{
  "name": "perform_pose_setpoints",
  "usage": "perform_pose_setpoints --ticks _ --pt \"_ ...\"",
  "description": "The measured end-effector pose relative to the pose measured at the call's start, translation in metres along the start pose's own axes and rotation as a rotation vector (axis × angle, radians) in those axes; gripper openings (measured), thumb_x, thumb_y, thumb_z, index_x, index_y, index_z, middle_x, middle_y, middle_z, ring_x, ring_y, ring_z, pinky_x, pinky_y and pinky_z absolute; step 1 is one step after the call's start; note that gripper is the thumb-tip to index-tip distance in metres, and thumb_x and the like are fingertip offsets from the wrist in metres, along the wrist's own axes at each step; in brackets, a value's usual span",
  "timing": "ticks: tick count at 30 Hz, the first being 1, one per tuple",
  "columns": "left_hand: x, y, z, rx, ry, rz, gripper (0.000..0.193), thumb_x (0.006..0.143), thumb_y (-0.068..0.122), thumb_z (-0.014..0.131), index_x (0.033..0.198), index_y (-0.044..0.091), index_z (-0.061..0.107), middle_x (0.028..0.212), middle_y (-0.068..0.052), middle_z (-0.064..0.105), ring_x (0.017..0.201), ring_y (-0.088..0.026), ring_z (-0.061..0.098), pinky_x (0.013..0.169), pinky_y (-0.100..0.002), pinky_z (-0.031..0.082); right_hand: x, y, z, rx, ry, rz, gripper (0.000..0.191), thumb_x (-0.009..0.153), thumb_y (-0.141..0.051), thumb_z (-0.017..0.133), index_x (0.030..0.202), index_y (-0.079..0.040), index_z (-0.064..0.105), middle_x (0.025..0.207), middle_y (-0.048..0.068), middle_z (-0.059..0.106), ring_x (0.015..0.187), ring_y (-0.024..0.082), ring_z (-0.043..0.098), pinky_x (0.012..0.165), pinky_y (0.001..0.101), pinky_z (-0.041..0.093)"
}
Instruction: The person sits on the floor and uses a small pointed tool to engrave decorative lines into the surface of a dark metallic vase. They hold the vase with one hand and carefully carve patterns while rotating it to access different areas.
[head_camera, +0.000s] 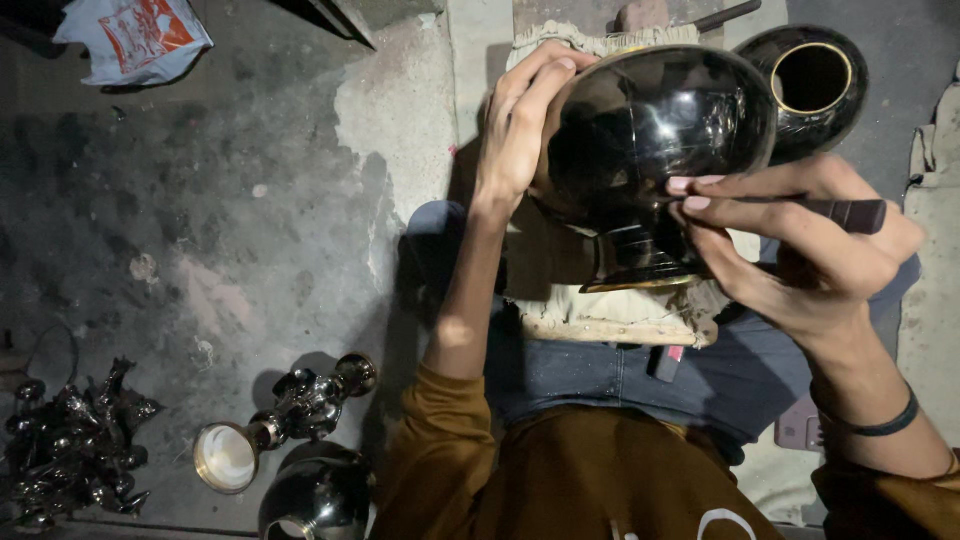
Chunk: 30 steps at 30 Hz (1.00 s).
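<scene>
black vase (655, 130) in left hand (520, 125), tool (845, 212) in right hand (790, 240)

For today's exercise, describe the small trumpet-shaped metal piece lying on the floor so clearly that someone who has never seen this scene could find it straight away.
Start at the stained concrete floor left of the seated person's knee. Near the bottom edge, right of the dark heap of metal parts, lies the trumpet-shaped piece on its side. Unlike the rounded black vessels nearby, it is slender, with a pale flared mouth at one end.

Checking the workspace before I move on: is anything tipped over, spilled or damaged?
One thing: a brass-rimmed candlestick-like piece lies on its side on the concrete floor. The black vase shows no visible damage.
</scene>
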<state>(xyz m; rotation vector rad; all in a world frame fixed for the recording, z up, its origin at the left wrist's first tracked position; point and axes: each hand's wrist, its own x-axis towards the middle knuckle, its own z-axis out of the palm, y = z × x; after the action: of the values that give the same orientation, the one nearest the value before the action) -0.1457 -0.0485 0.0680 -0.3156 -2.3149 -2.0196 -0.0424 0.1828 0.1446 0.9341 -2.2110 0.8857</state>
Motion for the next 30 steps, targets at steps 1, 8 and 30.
perform_pose_setpoints --ticks 1,8,30 --pt "0.000 0.000 0.000 -0.003 -0.001 0.008 0.033 0.102 0.028 0.048 0.107 0.007 0.073 0.095 -0.002 0.073 0.093 -0.014 0.066 0.089 -0.026 0.049 0.000 0.000 0.001 0.012 0.011 0.014 0.018 0.079 0.006 0.087 0.091 0.004 0.074 0.091 0.016 0.071 0.082 0.023 0.074 0.070 0.0286 0.061" --pt "0.001 0.002 0.000 -0.035 -0.018 -0.001 0.034 0.101 0.028 0.049 0.106 0.005 0.073 0.097 -0.005 0.072 0.097 -0.016 0.065 0.092 -0.027 0.048 -0.002 0.000 0.000 0.009 -0.013 0.021 0.017 0.078 0.004 0.088 0.089 0.002 0.075 0.090 0.014 0.072 0.076 0.021 0.072 0.066 0.0270 0.058" --pt "-0.018 -0.029 0.003 -0.364 -0.196 0.252 0.040 0.106 0.025 0.041 0.115 -0.001 0.070 0.113 -0.014 0.071 0.106 -0.021 0.069 0.101 -0.032 0.056 -0.051 0.059 0.032 0.735 0.631 0.543 0.014 0.116 0.006 0.071 0.118 0.003 0.057 0.107 0.013 0.064 0.096 0.023 0.071 0.086 0.0308 0.062"
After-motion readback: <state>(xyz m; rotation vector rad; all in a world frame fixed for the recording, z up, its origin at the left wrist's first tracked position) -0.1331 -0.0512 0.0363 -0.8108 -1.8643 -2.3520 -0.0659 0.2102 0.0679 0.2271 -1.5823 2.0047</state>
